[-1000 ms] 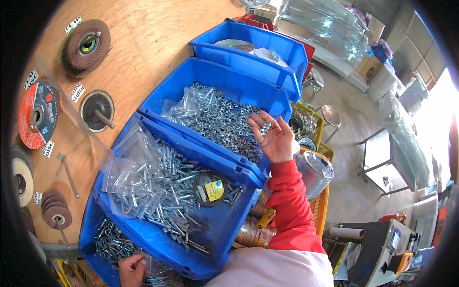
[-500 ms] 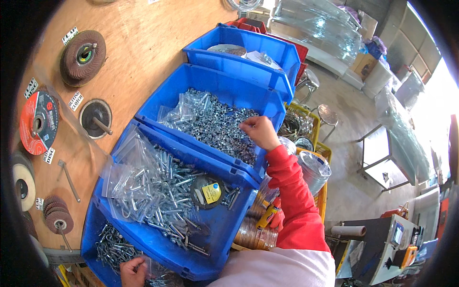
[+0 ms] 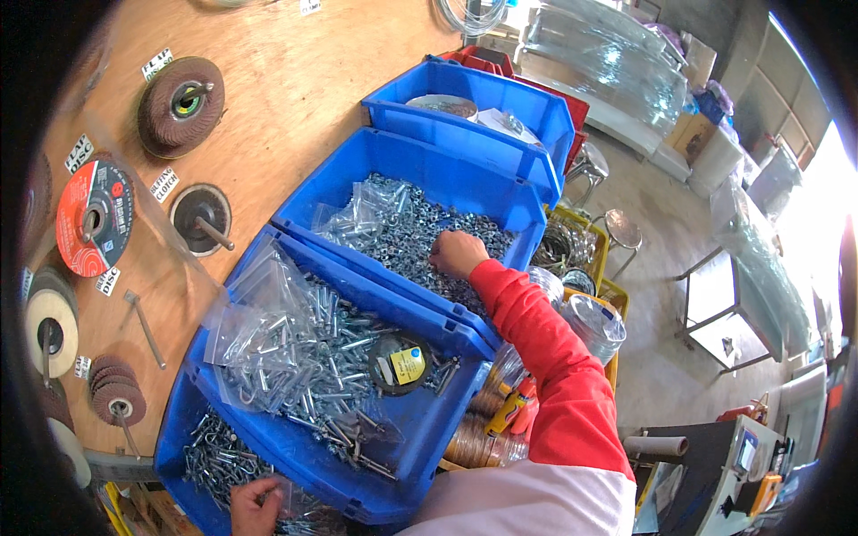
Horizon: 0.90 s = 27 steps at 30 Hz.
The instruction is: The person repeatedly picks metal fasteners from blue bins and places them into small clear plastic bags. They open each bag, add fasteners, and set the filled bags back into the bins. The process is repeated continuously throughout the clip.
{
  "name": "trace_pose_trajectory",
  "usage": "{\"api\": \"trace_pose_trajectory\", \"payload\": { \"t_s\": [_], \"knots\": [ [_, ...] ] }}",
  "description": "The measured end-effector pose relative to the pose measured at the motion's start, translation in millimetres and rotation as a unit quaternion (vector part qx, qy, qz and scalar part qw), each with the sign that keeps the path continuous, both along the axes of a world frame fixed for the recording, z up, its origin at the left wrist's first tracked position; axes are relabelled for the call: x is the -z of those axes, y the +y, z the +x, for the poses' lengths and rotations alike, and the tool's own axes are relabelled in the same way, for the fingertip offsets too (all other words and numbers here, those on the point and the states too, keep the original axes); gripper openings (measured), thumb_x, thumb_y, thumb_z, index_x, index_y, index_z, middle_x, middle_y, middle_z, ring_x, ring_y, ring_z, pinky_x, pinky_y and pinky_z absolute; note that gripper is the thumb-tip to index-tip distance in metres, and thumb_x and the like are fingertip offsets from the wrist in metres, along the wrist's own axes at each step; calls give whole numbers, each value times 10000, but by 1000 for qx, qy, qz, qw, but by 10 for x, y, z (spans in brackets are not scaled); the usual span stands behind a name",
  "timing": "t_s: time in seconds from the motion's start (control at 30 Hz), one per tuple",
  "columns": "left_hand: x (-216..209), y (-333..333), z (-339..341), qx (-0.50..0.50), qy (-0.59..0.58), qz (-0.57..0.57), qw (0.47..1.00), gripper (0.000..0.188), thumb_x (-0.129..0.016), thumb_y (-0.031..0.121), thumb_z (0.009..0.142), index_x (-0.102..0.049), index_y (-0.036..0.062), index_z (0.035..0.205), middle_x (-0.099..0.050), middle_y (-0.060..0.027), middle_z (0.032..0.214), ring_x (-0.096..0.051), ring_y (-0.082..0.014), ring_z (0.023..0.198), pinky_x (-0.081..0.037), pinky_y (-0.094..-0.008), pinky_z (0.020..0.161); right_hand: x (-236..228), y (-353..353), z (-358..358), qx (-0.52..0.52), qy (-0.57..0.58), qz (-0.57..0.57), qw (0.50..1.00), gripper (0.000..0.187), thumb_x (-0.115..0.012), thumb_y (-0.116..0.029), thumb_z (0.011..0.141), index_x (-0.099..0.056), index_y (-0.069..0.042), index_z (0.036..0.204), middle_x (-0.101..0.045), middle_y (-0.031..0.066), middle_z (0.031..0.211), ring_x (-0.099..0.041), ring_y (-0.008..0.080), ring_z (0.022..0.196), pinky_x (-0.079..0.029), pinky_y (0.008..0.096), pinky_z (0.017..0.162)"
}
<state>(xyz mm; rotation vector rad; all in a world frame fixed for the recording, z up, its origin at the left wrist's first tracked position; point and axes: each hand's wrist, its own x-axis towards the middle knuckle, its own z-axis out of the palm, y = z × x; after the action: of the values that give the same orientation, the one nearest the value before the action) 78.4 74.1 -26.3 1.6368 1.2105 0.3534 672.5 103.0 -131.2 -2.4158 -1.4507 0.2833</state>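
My right hand [image 3: 458, 254] reaches into a blue bin of small metal nuts [image 3: 393, 246]. Its fingers are drawn together at the surface of the pile; whatever lies between the fingertips is hidden. Low in the picture, my left hand [image 3: 256, 506] is closed at the edge of a clear plastic bag [image 3: 285, 497], over the nearest blue bin, which contains hook-shaped bolts [image 3: 217, 451]. Between the two hands stands a bin of long bolts [image 3: 335, 357], with clear bags of bolts [image 3: 259, 348] and a black disc with a yellow label [image 3: 399, 364] on top.
A farther blue bin [image 3: 465, 147] holds a round tub. Along the left, a wooden board [image 3: 295, 62] carries abrasive discs [image 3: 181, 107] and mounted wheels. Wire coils [image 3: 594, 323] in yellow crates stand to the right of the bins. Stools [image 3: 623, 230] and a metal table [image 3: 715, 308] are beyond.
My right hand has moved left and down, from above the right side of the nuts into the pile. My left hand stays by the plastic bag. The whole view has shifted slightly.
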Motion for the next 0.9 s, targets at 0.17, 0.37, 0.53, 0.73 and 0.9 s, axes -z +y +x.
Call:
{"api": "trace_pose_trajectory", "payload": {
  "t_s": [0.17,0.37,0.53,0.73,0.9],
  "knots": [
    [-169,-27,118,65,51,42,996,199,-669,69,880,-749,-82,982,-736,-97,782,-685,-134,647,-564,-299,581,0,-107,40,18,72,101,992,275,-775,-296,836,-797,-60,977,-766,180,923,-752,337,853,-593,432,782],
    [-371,-92,269,133,40,73,988,261,-685,41,868,-724,-69,1101,-773,-187,939,-768,-212,741,-599,-323,677,-850,-633,-574,41,210,385,898,228,-793,-177,891,-772,29,983,-739,85,812,-633,123,713,-514,313,655],
    [-235,-247,242,211,14,178,961,437,-637,74,857,-639,-80,1266,-747,-255,920,-746,-214,702,-587,-363,676,-1690,-1372,-2113,-161,237,259,922,116,-790,-40,850,-756,27,939,-718,58,754,-628,100,660,-495,273,604],
    [-261,-320,231,208,-43,191,958,475,-690,114,781,-640,-54,1222,-700,-286,893,-701,-434,797,-567,-483,738,-1811,-1293,-3474,-438,169,173,866,95,-757,-109,865,-725,-27,900,-691,153,723,-678,333,605,-529,390,528],
    [-320,-325,187,211,-12,148,966,507,-766,223,775,-659,-64,1179,-728,-258,974,-717,-422,930,-574,-473,858,-1925,-1183,-3718,-468,41,36,882,153,-650,-127,919,-612,-38,1037,-665,195,725,-677,402,673,-525,496,588]
  ]
}}
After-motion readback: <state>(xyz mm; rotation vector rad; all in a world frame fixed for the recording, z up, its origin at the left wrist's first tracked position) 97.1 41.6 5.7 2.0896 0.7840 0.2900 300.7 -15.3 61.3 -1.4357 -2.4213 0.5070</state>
